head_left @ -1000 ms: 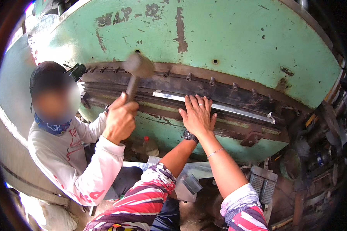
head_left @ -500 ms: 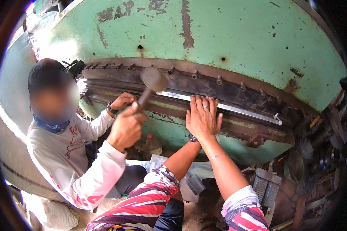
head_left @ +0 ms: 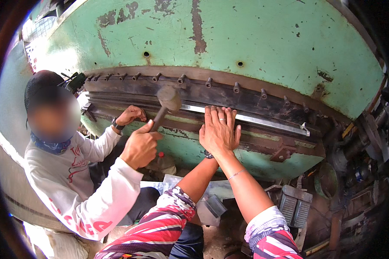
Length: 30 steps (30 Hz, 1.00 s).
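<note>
My left hand (head_left: pixel 208 137) and my right hand (head_left: pixel 225 128) lie flat, one over the other, fingers spread upward, pressing on a bright metal strip (head_left: pixel 263 121) in the dark slot of a big green machine (head_left: pixel 246 39). Neither hand grips anything. To their left, a co-worker in a white long-sleeved shirt holds a hammer (head_left: pixel 167 100) in one fist (head_left: pixel 139 147). The hammer's head is at the strip's left end, close to my fingers. The co-worker's other hand (head_left: pixel 131 114) rests on the slot's lower edge.
A row of bolts (head_left: pixel 207 82) runs above the slot. A bracket (head_left: pixel 283 153) sticks out below the strip on the right. Grey pedal-like blocks (head_left: pixel 294 203) and dark machine parts (head_left: pixel 354 172) crowd the lower right. The co-worker sits close at my left.
The co-worker's hammer has swung down and to the right, toward the strip's left end. My two hands stay pressed on the strip.
</note>
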Available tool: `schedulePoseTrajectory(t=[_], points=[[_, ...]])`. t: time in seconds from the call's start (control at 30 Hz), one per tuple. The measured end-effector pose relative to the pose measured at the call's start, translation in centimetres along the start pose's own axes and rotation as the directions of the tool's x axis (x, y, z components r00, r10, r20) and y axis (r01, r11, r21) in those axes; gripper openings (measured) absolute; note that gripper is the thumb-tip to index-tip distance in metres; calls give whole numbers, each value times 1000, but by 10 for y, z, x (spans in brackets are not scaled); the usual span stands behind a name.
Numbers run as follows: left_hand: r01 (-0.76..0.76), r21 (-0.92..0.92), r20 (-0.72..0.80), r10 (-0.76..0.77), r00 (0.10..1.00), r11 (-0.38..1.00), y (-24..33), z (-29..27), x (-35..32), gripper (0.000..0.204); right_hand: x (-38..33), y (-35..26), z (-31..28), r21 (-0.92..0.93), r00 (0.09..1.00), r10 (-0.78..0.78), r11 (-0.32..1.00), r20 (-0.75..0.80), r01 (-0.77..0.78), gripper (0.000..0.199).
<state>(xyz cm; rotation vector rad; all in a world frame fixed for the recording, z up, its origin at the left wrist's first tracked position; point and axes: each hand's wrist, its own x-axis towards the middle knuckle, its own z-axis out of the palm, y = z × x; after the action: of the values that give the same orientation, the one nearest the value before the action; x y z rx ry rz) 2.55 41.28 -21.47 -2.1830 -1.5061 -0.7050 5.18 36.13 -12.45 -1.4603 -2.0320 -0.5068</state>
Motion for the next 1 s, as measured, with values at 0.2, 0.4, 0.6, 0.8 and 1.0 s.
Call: schedulePoseTrajectory(t=[0.2, 0.4, 0.6, 0.8, 1.0], points=[[10, -3, 4, -10, 1000, 1000, 0, 1, -1, 72, 3, -2, -7, 11, 998, -5, 1000, 69, 4, 68], [15, -5, 1, -15, 1000, 1000, 2, 2, -2, 72, 2, 4, 5, 12, 999, -16, 1000, 40, 15, 78], [34, 4, -4, -34, 999, 999, -5, 3, -5, 72, 0, -4, 1, 26, 998, 1, 1000, 61, -3, 73], [21, -4, -8, -21, 1000, 1000, 1, 4, 2, 72, 2, 2, -4, 4, 997, 11, 1000, 79, -11, 72], [36, 9, -2, -36, 999, 999, -8, 2, -8, 72, -4, -8, -7, -1, 996, -17, 1000, 89, 17, 73]])
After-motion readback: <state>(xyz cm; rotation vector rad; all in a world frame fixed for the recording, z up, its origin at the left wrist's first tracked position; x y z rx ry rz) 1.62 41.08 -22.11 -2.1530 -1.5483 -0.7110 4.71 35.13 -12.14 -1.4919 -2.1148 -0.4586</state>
